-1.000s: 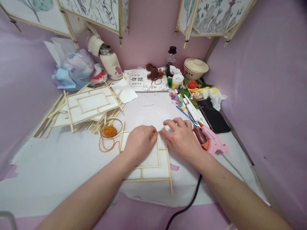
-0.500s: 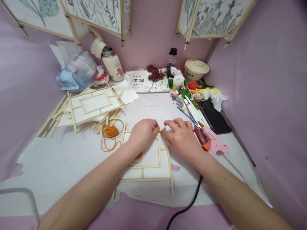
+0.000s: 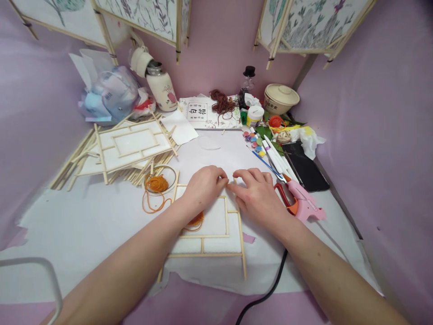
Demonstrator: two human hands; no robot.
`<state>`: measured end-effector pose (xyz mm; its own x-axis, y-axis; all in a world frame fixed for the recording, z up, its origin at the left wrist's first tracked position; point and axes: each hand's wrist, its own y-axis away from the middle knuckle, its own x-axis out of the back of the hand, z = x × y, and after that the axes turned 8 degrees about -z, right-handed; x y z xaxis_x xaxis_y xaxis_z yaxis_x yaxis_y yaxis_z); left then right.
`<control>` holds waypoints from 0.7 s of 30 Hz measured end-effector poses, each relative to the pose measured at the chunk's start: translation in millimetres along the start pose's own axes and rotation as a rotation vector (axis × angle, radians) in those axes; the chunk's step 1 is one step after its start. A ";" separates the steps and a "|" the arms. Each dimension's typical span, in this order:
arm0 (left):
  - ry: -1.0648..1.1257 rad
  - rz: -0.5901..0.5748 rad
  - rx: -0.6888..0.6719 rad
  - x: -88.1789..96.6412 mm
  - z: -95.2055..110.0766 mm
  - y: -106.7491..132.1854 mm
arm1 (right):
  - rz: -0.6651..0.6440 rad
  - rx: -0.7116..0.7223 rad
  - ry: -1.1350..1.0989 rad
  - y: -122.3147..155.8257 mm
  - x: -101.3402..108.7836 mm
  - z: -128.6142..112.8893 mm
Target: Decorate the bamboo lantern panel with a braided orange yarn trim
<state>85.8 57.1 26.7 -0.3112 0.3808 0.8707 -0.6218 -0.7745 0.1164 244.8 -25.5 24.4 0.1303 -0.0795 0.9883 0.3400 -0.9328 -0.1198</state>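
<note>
A panel of thin wooden sticks over white paper [image 3: 216, 248] lies flat before me. At its far right corner my left hand [image 3: 207, 184] is pinched closed on a bit of orange yarn, mostly covered by the fingertips. My right hand [image 3: 256, 192] curls round the same corner, thumb and index finger on either side of the stick end, the thumb almost touching the left fingertips. Partly under my left wrist, a small bundle of orange yarn [image 3: 196, 220] rests on the panel. More orange yarn [image 3: 157, 183] sits in a loose ball by a round hoop, left of the panel.
Left, a finished panel [image 3: 135, 142] lies on stacked sticks. Behind stand an open bottle [image 3: 162, 90], a book [image 3: 194, 118] with brown yarn [image 3: 223, 103], and a lidded bowl [image 3: 280, 99]. Right are pens, a phone [image 3: 306, 167] and a pink glue gun [image 3: 304, 203] with black cable. Painted lanterns hang above.
The view has shifted slightly. Both hands stay at the panel's corner; the left fingertips have turned a little, and the orange yarn between the hands shows less than before.
</note>
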 end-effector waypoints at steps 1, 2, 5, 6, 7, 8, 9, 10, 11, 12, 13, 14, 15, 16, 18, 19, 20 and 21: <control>0.006 0.001 0.000 0.0 -0.1 0.1 | -0.004 -0.001 0.003 0.1 0.0 0.0; 0.011 0.001 0.000 0.0 -0.2 0.3 | -0.006 -0.003 0.005 0.2 0.0 0.1; 0.020 0.005 0.005 -0.2 -0.6 0.5 | -0.011 -0.003 0.007 0.8 0.4 0.6; 0.021 0.004 0.007 -0.4 -0.8 0.4 | -0.010 -0.003 0.008 1.0 0.6 0.8; 0.021 0.001 0.009 -0.6 -1.1 0.2 | -0.007 -0.001 0.009 1.2 0.8 0.8; 0.022 -0.002 0.011 -0.8 -1.4 0.0 | -0.001 0.000 0.009 1.4 1.0 0.8; 0.023 -0.004 0.012 -1.0 -1.8 -0.3 | 0.005 0.001 0.009 1.5 1.3 0.6; 0.023 -0.006 0.012 -1.2 -2.1 -0.6 | 0.010 0.002 0.010 1.6 1.5 0.4; 0.023 -0.006 0.011 -1.4 -2.3 -0.9 | 0.013 0.004 0.011 1.7 1.7 0.1; 0.022 -0.005 0.011 -1.6 -2.6 -1.2 | 0.013 0.006 0.013 1.7 1.9 -0.3; 0.020 -0.004 0.011 -1.8 -2.7 -1.5 | 0.009 0.007 0.015 1.6 2.1 -0.6; 0.020 -0.003 0.011 -1.9 -2.9 -1.8 | 0.003 0.008 0.017 1.4 2.1 -1.0; 0.020 -0.003 0.012 -1.9 -2.9 -2.0 | -0.003 0.007 0.018 1.3 2.1 -1.2; 0.023 -0.001 0.014 -1.9 -2.8 -2.1 | -0.008 0.007 0.020 1.0 2.0 -1.3; 0.031 -0.001 0.015 -1.7 -2.5 -2.3 | -0.007 0.005 0.025 0.7 1.6 -1.3; 0.036 -0.002 0.017 -1.6 -2.4 -2.3 | -0.004 0.005 0.027 0.7 1.3 -1.2; 0.039 -0.003 0.017 -1.5 -2.3 -2.3 | 0.000 0.005 0.028 0.7 1.2 -1.0; 0.041 -0.005 0.017 -1.4 -2.3 -2.3 | 0.004 0.006 0.028 0.9 1.1 -0.9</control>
<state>86.0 59.6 24.2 -0.3373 0.4045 0.8501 -0.6111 -0.7809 0.1291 244.4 -26.7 25.5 0.1056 -0.0930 0.9900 0.3456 -0.9301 -0.1242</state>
